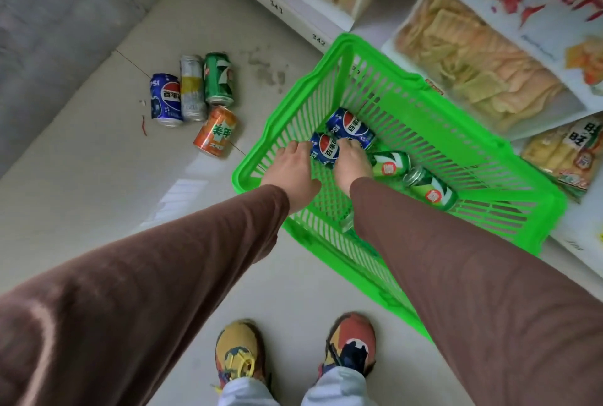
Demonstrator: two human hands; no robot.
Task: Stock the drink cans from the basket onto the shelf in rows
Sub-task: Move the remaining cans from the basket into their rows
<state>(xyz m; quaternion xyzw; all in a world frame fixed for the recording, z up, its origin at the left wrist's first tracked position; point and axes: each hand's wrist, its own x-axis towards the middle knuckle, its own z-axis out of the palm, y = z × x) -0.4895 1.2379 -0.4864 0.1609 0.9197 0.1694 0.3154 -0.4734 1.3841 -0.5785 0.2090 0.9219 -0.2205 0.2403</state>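
Note:
A bright green plastic basket (pixel 434 118) stands on the floor beside the shelves. Inside it lie two blue Pepsi cans and two green cans (pixel 430 191). Both my hands reach into the basket. My left hand (pixel 293 173) and my right hand (pixel 352 164) close around the nearer blue Pepsi can (pixel 326 150) from either side. The second Pepsi can (pixel 350 128) lies just behind it, untouched. Another can is partly hidden under my right sleeve. On the floor to the left lie a blue Pepsi can (pixel 164 100), a white-yellow can (pixel 192 87), a green can (pixel 218 79) and an orange can (pixel 216 130).
White shelves with bagged snacks (pixel 473 62) run along the right and top, close behind the basket. A grey wall (pixel 49 30) borders the left. My two colourful shoes (pixel 241 353) stand on pale floor tiles near the bottom.

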